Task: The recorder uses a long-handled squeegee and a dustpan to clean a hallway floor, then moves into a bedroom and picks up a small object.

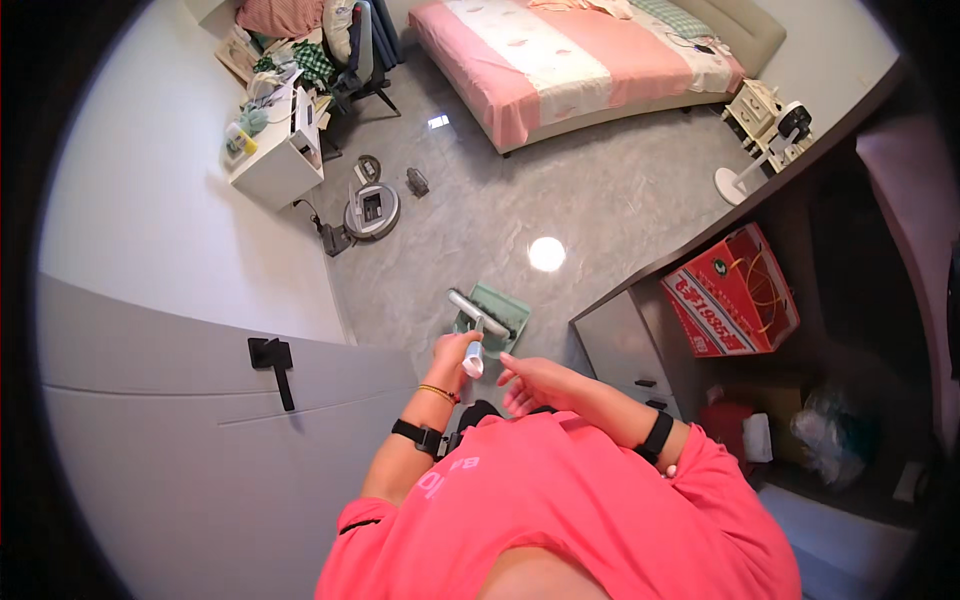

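My left hand (pixel 451 352) is closed around the pale blue and white handle (pixel 473 358) of a T-shaped cleaning tool, seen almost end-on. Its long white head (pixel 478 313) lies across the light green dustpan (pixel 512 304). Dark debris shows in the pan, along the head. To the right of the handle, my right hand (pixel 538 381) holds nothing, its fingers apart and partly curled. A bracelet and a black strap are on my left arm; another black strap is on the right.
A robot vacuum (pixel 373 212) sits ahead left by its dock (pixel 334 238), with a dark part (pixel 418 181) nearby. Farther off are a bed (pixel 562 67), a cluttered white desk (pixel 277 161) and a fan (pixel 731 185). A grey door (pixel 187 465) stands left; shelving with a red box (pixel 731 300) stands right.
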Action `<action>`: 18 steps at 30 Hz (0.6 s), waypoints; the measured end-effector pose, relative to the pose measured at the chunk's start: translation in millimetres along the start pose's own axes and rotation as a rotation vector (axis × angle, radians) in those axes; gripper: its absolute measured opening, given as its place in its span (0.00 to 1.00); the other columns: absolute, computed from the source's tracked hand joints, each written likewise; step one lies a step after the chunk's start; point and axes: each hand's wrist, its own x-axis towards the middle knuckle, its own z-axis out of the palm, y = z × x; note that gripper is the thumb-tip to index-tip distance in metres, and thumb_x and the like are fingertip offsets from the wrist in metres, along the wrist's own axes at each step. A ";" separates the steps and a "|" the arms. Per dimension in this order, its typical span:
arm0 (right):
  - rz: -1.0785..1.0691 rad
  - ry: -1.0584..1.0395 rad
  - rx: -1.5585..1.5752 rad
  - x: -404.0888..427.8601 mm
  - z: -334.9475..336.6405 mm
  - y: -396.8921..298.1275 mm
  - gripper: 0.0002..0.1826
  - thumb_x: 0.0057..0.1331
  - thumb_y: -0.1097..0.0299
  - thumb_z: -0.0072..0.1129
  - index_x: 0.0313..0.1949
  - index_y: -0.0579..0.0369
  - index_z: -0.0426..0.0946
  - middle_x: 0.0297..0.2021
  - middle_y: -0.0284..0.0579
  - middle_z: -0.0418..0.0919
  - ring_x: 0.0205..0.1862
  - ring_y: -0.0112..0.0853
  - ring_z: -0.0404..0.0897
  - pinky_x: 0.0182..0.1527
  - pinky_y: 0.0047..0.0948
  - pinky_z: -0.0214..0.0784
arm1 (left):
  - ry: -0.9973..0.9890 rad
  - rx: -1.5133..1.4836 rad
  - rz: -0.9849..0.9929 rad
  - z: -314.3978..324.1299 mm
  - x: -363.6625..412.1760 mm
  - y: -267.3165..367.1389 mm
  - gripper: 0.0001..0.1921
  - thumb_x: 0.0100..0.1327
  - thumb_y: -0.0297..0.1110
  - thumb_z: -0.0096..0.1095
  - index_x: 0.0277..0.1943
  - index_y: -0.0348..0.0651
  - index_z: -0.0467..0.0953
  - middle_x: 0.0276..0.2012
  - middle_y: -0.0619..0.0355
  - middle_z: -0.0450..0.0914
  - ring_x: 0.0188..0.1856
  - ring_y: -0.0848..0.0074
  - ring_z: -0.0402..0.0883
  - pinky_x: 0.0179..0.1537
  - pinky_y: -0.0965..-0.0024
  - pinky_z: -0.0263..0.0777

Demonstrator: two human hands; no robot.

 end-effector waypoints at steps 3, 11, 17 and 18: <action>0.012 -0.008 0.193 16.2 -5.4 -23.7 0.27 0.61 0.43 0.40 0.37 0.60 0.64 0.26 0.48 0.72 0.26 0.36 0.75 0.32 0.31 0.71 | -0.013 -0.145 0.046 28.0 17.8 14.4 0.09 0.48 0.33 0.60 0.27 0.37 0.70 0.20 0.57 0.72 0.17 0.75 0.69 0.16 0.73 0.61; -0.133 0.026 0.756 57.5 -30.9 -96.8 0.07 0.58 0.73 0.45 0.32 0.66 0.63 0.23 0.48 0.70 0.24 0.33 0.75 0.27 0.28 0.74 | 0.024 0.194 0.273 57.3 111.3 45.4 0.13 0.47 0.30 0.62 0.34 0.34 0.67 0.22 0.56 0.72 0.18 0.76 0.70 0.19 0.73 0.64; -0.198 0.161 0.978 82.5 -72.8 -154.6 0.03 0.53 0.79 0.43 0.27 0.62 0.60 0.18 0.41 0.65 0.15 0.26 0.68 0.15 0.22 0.64 | -0.156 0.096 0.127 68.0 145.9 129.8 0.16 0.50 0.31 0.59 0.39 0.35 0.64 0.20 0.55 0.72 0.14 0.79 0.69 0.13 0.75 0.60; -0.242 0.211 0.983 79.9 -83.4 -163.6 0.03 0.53 0.79 0.43 0.27 0.62 0.59 0.17 0.40 0.65 0.15 0.25 0.67 0.14 0.21 0.62 | -0.216 0.103 0.070 63.6 161.0 141.5 0.15 0.51 0.30 0.57 0.40 0.36 0.63 0.19 0.54 0.72 0.13 0.80 0.68 0.12 0.76 0.58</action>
